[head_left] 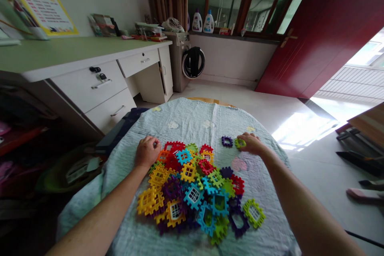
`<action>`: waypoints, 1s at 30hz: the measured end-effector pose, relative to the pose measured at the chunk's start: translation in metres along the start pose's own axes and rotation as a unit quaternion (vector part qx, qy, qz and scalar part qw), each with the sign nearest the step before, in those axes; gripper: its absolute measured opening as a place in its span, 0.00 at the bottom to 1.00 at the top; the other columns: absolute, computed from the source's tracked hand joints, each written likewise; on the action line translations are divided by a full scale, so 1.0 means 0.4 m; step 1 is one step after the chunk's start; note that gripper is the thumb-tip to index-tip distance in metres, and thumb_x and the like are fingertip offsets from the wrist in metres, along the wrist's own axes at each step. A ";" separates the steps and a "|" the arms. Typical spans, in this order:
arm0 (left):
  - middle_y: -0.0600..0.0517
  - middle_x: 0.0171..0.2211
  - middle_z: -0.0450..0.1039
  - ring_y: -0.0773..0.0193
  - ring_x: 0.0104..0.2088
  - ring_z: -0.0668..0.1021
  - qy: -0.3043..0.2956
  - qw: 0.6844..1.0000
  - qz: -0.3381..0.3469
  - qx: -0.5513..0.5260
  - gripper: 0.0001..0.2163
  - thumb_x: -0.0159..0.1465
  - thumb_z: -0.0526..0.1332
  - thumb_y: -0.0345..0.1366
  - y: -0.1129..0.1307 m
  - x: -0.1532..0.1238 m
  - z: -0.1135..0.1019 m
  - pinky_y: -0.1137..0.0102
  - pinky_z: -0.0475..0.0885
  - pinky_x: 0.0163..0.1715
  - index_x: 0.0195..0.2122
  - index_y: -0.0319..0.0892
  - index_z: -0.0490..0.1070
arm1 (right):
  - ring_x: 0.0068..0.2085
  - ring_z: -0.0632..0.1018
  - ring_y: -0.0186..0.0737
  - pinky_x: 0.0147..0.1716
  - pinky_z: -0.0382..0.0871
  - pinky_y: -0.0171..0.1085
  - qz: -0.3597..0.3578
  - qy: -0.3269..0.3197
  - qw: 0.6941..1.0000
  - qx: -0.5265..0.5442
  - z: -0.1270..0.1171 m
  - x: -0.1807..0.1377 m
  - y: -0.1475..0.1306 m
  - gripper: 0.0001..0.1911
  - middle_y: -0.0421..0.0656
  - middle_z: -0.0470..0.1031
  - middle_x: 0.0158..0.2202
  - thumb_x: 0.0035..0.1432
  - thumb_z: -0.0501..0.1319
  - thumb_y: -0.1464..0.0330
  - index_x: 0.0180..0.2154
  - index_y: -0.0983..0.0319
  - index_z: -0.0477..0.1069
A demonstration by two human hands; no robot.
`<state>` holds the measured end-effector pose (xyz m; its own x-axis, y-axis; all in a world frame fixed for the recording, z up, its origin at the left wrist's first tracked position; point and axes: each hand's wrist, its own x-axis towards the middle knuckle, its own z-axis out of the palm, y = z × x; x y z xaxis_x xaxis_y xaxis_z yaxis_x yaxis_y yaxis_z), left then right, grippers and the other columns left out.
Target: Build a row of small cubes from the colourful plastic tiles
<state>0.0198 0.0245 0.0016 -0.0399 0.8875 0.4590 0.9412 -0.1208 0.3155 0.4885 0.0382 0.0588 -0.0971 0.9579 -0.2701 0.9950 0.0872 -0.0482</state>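
Note:
A heap of interlocking plastic squares in red, yellow, blue, green and purple lies on the cloth-covered round table. Some squares have white lattice windows. My right hand, beyond the heap on the right, pinches a green square block at the cloth. Just left of that block, a purple square block lies flat, apart from it. At the heap's far left edge rests my left hand, its fingers curled closed. A small dark spot shows at its fingertips, too unclear to name.
On the left stands a desk with drawers. Behind the table are a washing machine with its door open and detergent bottles on the sill. A red door stands at right. A basin sits low at left.

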 end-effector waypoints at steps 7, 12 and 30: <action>0.45 0.35 0.74 0.53 0.38 0.75 -0.006 1.000 -0.003 0.003 0.06 0.58 0.54 0.35 0.001 -0.001 -0.003 0.62 0.69 0.44 0.27 0.43 0.70 | 0.54 0.68 0.58 0.50 0.60 0.49 0.004 -0.002 1.000 0.000 -0.002 -0.004 -0.005 0.30 0.49 0.70 0.56 0.50 0.65 0.63 0.57 0.54 0.70; 0.45 0.35 0.74 0.53 0.38 0.75 -0.004 1.000 -0.001 0.007 0.07 0.58 0.54 0.35 0.001 -0.001 -0.003 0.62 0.69 0.44 0.27 0.44 0.70 | 0.53 0.69 0.58 0.47 0.61 0.47 0.008 -0.003 1.000 0.002 -0.005 0.001 -0.003 0.29 0.49 0.71 0.54 0.49 0.66 0.62 0.55 0.54 0.71; 0.45 0.35 0.75 0.53 0.38 0.75 -0.001 1.000 0.002 0.007 0.06 0.58 0.55 0.35 -0.002 -0.001 0.001 0.62 0.69 0.44 0.27 0.44 0.70 | 0.58 0.63 0.57 0.54 0.56 0.49 -0.059 0.034 0.997 0.024 -0.008 0.030 -0.116 0.38 0.49 0.63 0.62 0.49 0.64 0.60 0.63 0.55 0.62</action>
<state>0.0191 0.0246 0.0008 -0.0352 0.8875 0.4595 0.9460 -0.1187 0.3018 0.4410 0.0466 0.0609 -0.2105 0.9582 -0.1936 0.9742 0.1891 -0.1231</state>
